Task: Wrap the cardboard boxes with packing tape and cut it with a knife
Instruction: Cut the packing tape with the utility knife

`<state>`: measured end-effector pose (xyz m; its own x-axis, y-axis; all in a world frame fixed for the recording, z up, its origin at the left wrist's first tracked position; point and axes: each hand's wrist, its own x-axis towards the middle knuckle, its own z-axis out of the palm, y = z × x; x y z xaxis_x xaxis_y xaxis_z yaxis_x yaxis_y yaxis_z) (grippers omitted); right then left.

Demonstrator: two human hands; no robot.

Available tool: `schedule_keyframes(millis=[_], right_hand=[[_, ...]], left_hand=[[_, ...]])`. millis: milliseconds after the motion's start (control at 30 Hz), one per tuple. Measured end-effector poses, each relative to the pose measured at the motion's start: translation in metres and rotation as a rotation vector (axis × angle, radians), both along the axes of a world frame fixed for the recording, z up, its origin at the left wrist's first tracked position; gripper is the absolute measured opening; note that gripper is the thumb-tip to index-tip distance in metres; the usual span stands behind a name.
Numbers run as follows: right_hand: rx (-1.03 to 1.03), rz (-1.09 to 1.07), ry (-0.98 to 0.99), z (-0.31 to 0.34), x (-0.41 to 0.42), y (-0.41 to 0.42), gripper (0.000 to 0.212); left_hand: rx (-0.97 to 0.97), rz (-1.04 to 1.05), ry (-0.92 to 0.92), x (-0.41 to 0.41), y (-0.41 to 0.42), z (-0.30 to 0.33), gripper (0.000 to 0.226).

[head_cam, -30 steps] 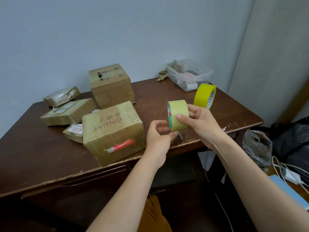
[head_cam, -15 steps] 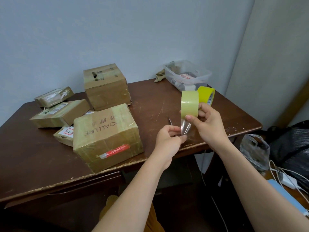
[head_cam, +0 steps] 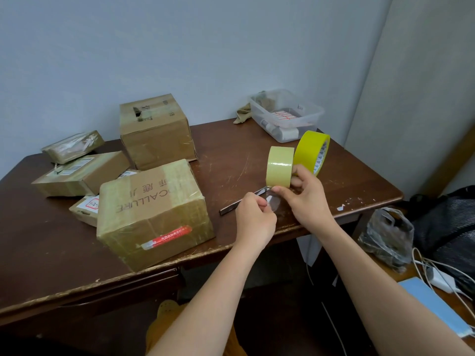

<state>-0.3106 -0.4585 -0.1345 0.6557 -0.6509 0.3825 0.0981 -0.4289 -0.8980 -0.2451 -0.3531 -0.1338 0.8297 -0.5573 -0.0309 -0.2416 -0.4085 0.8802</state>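
Head view: only 1 camera, looking down at a brown table [head_cam: 231,155].
Right hand [head_cam: 307,199]: fingers curl round the pale tape roll [head_cam: 280,167], held up on its edge above the table.
Left hand [head_cam: 253,218]: fingertips pinch the loose clear tape end [head_cam: 272,201] – a short strip is out.
Boxes: the big box [head_cam: 154,214] sits left of the hands, near the front edge; 4 more boxes lie behind it.
Knife [head_cam: 241,201]: flat on the table, partly hidden behind the left hand.
Spare roll: a bright yellow roll [head_cam: 312,152] stands just behind the pale one.
Good way, I think: pull slowly and straight – keep the strip flat so it does not stick to itself, then press the end onto the big box.
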Motion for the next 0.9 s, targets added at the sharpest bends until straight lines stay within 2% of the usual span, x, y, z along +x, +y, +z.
schedule_keyframes(millis=[67, 200, 433, 700, 767, 900], right_hand=[[-0.028, -0.017, 0.030, -0.008, 0.003, -0.003, 0.035], [-0.051, -0.074, 0.058, -0.021, 0.007, -0.008, 0.027], [-0.097, -0.128, 0.196, -0.027, 0.014, -0.013, 0.032], [-0.211, -0.192, 0.358, -0.032, 0.026, -0.006, 0.055], [-0.216, -0.201, 0.385, -0.032, 0.025, -0.004, 0.056], [-0.174, -0.190, 0.375, -0.026, 0.020, -0.004, 0.053]], left_hand=[[0.045, 0.010, -0.040, 0.000, -0.003, -0.005, 0.015], [0.095, 0.044, -0.062, 0.007, -0.007, -0.008, 0.027], [0.245, 0.098, -0.095, 0.015, -0.017, -0.007, 0.029], [0.304, 0.157, -0.044, 0.017, -0.016, -0.004, 0.043], [0.359, 0.162, -0.148, 0.011, -0.013, -0.002, 0.046], [0.543, 0.188, -0.540, 0.001, 0.002, -0.009, 0.053]])
